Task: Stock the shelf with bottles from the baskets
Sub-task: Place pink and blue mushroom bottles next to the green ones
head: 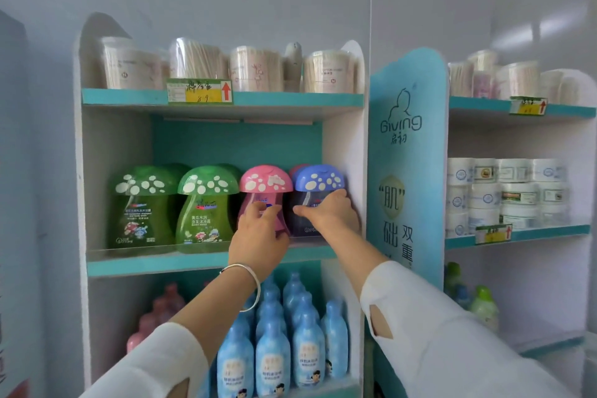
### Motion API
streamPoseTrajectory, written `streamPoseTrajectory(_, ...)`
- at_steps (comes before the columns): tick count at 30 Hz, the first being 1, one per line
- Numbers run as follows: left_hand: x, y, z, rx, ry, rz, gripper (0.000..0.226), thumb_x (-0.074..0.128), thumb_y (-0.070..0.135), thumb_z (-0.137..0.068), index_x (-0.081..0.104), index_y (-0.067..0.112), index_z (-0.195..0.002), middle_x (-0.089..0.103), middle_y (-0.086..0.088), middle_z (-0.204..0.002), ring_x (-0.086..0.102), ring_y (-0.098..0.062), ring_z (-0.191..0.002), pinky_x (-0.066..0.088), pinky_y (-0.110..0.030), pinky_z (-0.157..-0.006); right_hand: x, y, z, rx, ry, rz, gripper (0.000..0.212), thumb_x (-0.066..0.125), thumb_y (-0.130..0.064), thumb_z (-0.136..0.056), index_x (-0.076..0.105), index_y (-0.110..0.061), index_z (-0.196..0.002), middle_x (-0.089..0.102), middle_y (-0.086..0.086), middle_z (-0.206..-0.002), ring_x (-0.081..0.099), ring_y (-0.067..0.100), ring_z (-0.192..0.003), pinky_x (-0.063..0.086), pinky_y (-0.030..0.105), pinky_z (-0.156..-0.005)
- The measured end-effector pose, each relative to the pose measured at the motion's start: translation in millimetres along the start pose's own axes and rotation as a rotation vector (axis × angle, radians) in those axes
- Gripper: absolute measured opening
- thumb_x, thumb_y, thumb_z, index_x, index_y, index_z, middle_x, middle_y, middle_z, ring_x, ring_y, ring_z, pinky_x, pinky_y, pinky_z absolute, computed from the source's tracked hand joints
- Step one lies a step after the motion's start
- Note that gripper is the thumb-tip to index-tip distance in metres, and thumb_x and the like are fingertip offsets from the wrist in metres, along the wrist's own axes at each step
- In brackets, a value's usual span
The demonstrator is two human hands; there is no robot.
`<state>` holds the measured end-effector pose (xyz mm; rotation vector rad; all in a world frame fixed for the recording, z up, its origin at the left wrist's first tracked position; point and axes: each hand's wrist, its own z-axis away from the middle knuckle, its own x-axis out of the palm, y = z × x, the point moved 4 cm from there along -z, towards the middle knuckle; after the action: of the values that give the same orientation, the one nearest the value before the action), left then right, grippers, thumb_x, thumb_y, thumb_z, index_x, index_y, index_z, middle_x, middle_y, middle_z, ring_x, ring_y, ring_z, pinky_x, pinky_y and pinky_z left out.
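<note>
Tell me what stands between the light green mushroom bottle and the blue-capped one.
The pink-capped bottle, held by the left hand, stands between them in the head view.

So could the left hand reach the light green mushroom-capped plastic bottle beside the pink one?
Probably yes: the left hand grips the pink mushroom-capped bottle right beside the light green mushroom-capped bottle, whose front stands clear.

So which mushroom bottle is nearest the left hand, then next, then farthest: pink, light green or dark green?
1. Pink mushroom bottle: the left hand grips it.
2. Light green mushroom bottle: next one to the left.
3. Dark green mushroom bottle: farthest left in the row.
</note>
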<state>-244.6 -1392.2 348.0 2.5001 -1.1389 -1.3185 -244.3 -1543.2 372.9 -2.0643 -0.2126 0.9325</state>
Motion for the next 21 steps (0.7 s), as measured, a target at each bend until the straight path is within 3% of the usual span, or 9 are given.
streamPoseTrajectory(5,3,-2,3,0.009,0.041,-0.054,0.057,0.053,0.019,-0.084,0.039,0.021,-0.139,0.026,-0.006,-0.146,0.031,-0.031,-0.13,0.032,-0.035,-0.107,0,3,3,-0.037,0.078,0.1,0.092,0.075,-0.065,-0.06,0.04,-0.007,-0.123,0.057,0.01,-0.124,0.058,0.03,-0.114,0.047,0.036,-0.08)
streamPoseTrajectory(11,-1,-5,7,-0.007,0.026,-0.075,0.059,0.054,0.019,-0.083,0.038,0.024,-0.14,0.015,-0.01,-0.153,0.023,-0.031,-0.138,0.027,-0.035,-0.111,-1,2,9,-0.054,0.111,0.152,0.085,0.072,-0.064,-0.066,0.042,-0.007,-0.121,0.058,0.011,-0.122,0.06,0.03,-0.111,0.047,0.035,-0.077)
streamPoseTrajectory(16,-8,-10,10,-0.054,-0.009,-0.073,0.06,0.053,0.019,-0.085,0.034,0.022,-0.141,0.015,-0.012,-0.153,0.023,-0.03,-0.139,0.026,-0.036,-0.111,-6,5,15,-0.117,0.104,0.125,0.072,0.07,-0.05,-0.077,0.04,-0.004,-0.124,0.054,0.012,-0.126,0.056,0.031,-0.115,0.047,0.036,-0.083)
streamPoseTrajectory(21,-12,-10,10,-0.078,-0.045,-0.077,0.063,0.053,0.021,-0.086,0.029,0.02,-0.143,0.019,-0.013,-0.153,0.027,-0.031,-0.138,0.03,-0.035,-0.108,-11,-2,40,-0.339,0.292,0.172,0.04,0.059,-0.032,-0.089,0.048,-0.005,-0.116,0.054,0.013,-0.118,0.052,0.032,-0.109,0.041,0.037,-0.089)
